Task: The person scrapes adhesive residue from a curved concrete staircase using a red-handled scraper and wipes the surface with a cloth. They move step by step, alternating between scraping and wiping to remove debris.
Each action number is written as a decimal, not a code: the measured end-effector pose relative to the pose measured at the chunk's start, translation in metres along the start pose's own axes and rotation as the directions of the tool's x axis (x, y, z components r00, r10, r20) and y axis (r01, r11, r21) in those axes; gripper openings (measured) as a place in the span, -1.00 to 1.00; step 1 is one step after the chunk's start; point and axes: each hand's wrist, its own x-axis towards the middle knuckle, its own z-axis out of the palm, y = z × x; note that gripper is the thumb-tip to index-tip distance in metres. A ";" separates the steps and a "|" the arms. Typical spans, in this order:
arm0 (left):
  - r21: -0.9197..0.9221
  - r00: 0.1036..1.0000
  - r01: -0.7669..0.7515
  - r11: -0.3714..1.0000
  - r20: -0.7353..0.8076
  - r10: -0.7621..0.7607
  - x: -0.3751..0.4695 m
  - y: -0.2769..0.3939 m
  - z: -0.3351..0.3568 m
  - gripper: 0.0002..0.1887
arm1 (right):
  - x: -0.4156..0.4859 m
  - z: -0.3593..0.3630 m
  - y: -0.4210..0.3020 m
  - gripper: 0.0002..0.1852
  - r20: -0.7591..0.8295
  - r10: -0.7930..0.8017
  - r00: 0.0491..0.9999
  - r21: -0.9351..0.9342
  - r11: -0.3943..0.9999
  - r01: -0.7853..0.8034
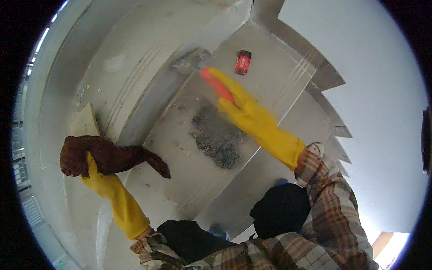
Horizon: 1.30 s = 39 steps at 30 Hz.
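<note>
My right hand [251, 108], in a yellow rubber glove, grips the red handle [217, 84] of a hand tool. The tool's wide, greyish head [190, 62] lies at the foot of a step riser; blur hides whether it is a brush or a scraper. Below that hand, a heap of dark grey, crumbly or fibrous debris [219, 138] lies on the stair tread [175, 135]. Off to the left, a dark brown cloth [111, 155] is bunched in my gloved left hand [101, 179], its loose end hanging towards the right.
A small red and black object [243, 62] bearing writing lies on the tread beyond my right hand. A pale, flat wedge-shaped piece [86, 121] rests by the cloth. Grooved upper steps [135, 74] rise at left; a white wall [368, 84] stands at right. Small flakes dot the steps.
</note>
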 end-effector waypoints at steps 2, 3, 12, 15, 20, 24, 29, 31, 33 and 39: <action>0.139 0.999 -0.042 0.989 0.001 0.042 -0.001 0.009 0.004 -0.64 | 0.005 0.015 0.017 -0.29 -0.062 0.001 0.998 0.013 1.000 0.000; 0.203 0.991 -0.129 0.971 0.051 0.121 -0.002 0.011 0.005 -0.63 | 0.010 0.022 0.027 -0.29 -0.080 0.004 0.997 -0.001 1.000 -0.004; 0.174 1.000 -0.018 0.985 -0.001 0.019 0.001 0.009 -0.001 -0.60 | 0.038 0.008 0.077 -0.26 -0.025 -0.242 0.970 0.078 0.967 0.243; 0.459 0.974 -0.228 0.858 0.114 0.197 0.005 0.002 -0.008 -0.56 | 0.037 0.003 0.080 -0.25 -0.007 -0.195 0.981 -0.123 0.974 0.192; 0.598 0.984 -0.146 0.788 0.009 0.176 0.014 -0.030 -0.037 -0.63 | 0.038 0.015 0.076 -0.27 -0.024 -0.066 0.998 0.048 0.997 0.067; 0.515 0.959 -0.280 0.810 0.189 0.212 0.036 -0.058 -0.064 -0.67 | 0.044 0.006 0.070 -0.29 0.033 0.036 0.999 0.039 0.999 -0.037; 0.576 0.982 -0.187 0.796 0.076 0.175 0.035 -0.058 -0.062 -0.66 | 0.064 -0.029 0.071 -0.28 -0.024 0.036 0.999 -0.151 0.988 -0.040; 0.644 0.980 -0.190 0.741 0.083 0.180 0.027 -0.043 -0.049 -0.65 | 0.072 -0.041 0.071 -0.29 -0.077 -0.058 0.995 -0.099 0.994 0.050; 0.432 0.989 -0.148 0.890 0.092 0.120 0.020 -0.025 -0.035 -0.64 | 0.072 -0.052 0.068 -0.29 -0.144 -0.232 0.962 0.085 0.966 0.246; 0.171 0.994 -0.066 0.983 0.095 0.051 0.010 0.002 -0.011 -0.57 | 0.024 -0.116 0.061 -0.38 -0.114 0.105 0.988 -0.285 0.949 -0.133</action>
